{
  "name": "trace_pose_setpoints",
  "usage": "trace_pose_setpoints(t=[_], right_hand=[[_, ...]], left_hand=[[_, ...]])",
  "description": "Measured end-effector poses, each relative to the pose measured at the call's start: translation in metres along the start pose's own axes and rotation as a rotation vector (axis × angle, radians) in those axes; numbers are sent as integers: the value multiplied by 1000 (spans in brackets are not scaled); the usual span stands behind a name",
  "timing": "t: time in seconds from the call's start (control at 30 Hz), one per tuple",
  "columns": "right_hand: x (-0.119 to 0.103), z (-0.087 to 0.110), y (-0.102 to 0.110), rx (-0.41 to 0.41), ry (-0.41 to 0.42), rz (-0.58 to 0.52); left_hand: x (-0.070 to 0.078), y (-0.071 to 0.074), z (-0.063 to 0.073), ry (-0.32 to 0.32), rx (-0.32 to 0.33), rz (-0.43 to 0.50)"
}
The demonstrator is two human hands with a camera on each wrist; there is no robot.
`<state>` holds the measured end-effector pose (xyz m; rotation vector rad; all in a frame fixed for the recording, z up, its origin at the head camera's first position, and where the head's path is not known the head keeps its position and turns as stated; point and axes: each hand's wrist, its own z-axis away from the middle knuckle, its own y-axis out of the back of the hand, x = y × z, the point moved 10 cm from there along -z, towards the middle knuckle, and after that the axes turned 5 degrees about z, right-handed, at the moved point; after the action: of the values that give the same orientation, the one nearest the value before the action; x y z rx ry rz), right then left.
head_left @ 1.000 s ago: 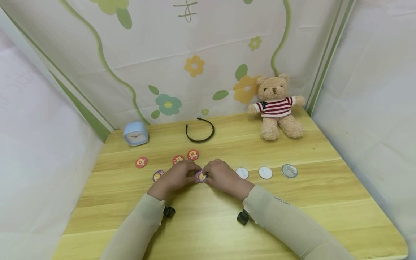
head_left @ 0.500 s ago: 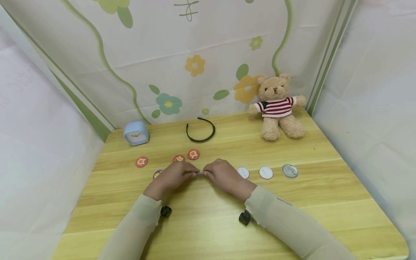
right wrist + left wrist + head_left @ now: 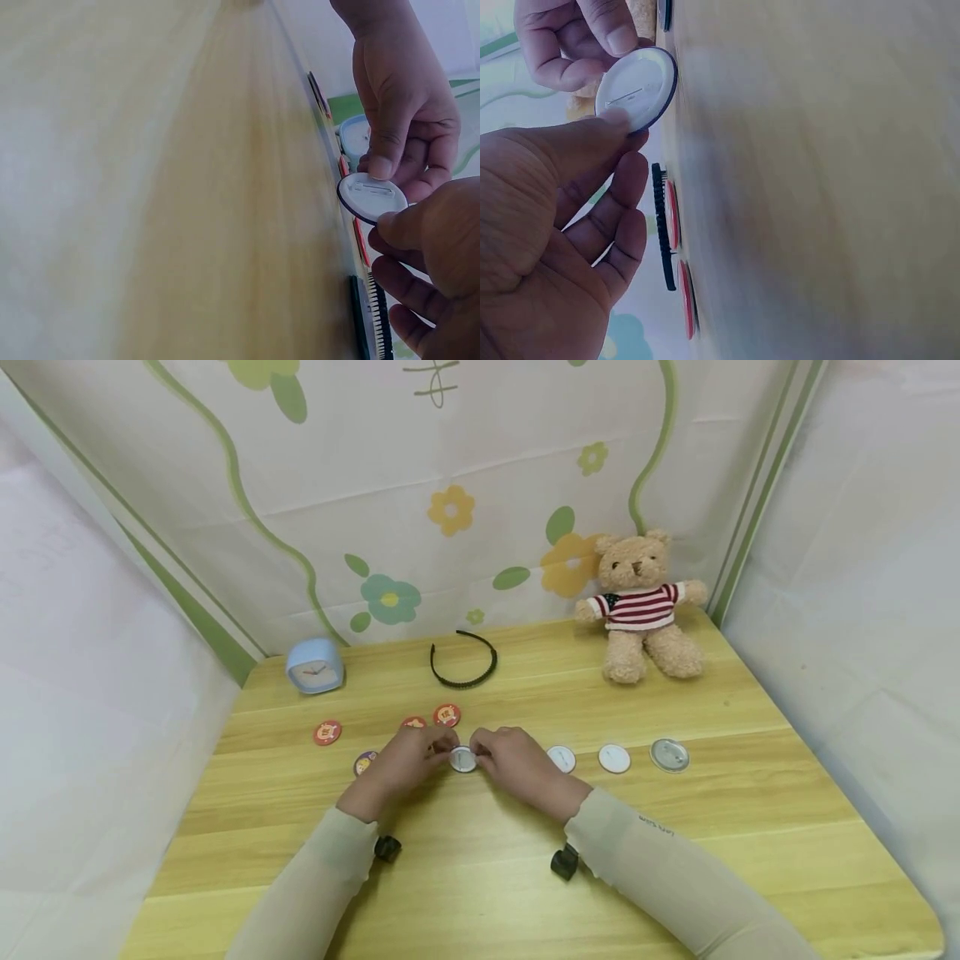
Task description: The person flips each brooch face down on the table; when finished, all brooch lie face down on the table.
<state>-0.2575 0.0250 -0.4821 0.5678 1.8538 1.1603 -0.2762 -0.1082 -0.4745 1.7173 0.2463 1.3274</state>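
Pin-backed badge (image 3: 463, 762), pinched from both sides

On the person's side of the black headband (image 3: 461, 686), left hand (image 3: 408, 762) and right hand (image 3: 519, 766) each pinch its edge, pin face showing. The step in hand looks like turning it back-side up, like the two white-backed badges (image 3: 614, 758) right of the headband; the next move probably calls for a light, level grip
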Motion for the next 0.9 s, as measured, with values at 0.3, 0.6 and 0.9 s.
trace_pose_setpoints(t=[0.3, 0.6, 0.9], right_hand=[[-1, 0, -1, -21, 13, -13], [2, 2, -5, -40, 10, -21], [1, 3, -8, -65, 34, 9]], left_hand=[[-4, -5, -1, 35, -16, 29], [-6, -10, -1, 48, -53, 26], [-5, -12, -1, 34, -79, -10]])
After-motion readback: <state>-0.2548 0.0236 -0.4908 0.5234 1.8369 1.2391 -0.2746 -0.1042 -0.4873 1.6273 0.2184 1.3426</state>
